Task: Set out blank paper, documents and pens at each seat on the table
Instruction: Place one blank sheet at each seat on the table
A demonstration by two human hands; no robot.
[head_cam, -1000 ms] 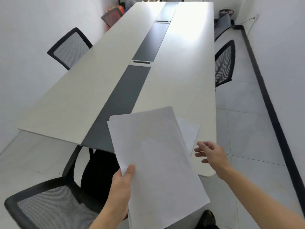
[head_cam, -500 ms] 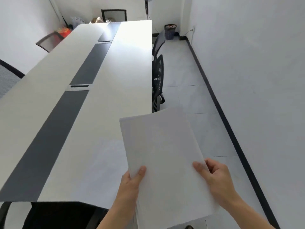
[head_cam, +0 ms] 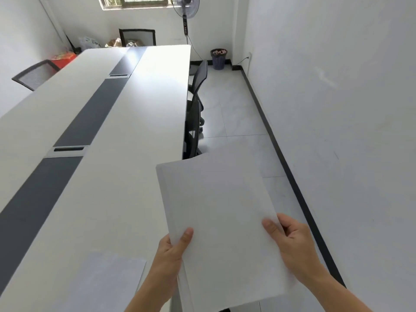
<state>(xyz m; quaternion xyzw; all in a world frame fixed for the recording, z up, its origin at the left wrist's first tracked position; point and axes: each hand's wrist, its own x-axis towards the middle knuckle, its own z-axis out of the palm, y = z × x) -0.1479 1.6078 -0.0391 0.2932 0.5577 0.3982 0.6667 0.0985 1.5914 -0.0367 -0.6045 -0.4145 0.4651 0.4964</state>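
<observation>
White paper stack (head_cam: pixel 220 210) gripped by left hand (head_cam: pixel 168 255), right hand (head_cam: pixel 292 242); sheet (head_cam: pixel 105 280), probably blank, on table (head_cam: pixel 135 131).

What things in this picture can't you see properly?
All in the head view:
1. Lower sheets of the stack: covered by the top sheet.
2. Fingers of the left hand and right hand: tucked under the stack.
3. Seats of the chairs: behind the table edge.
4. Fan: its top is cut off by the picture's upper edge.
5. What is in the bin: too small to tell.
</observation>
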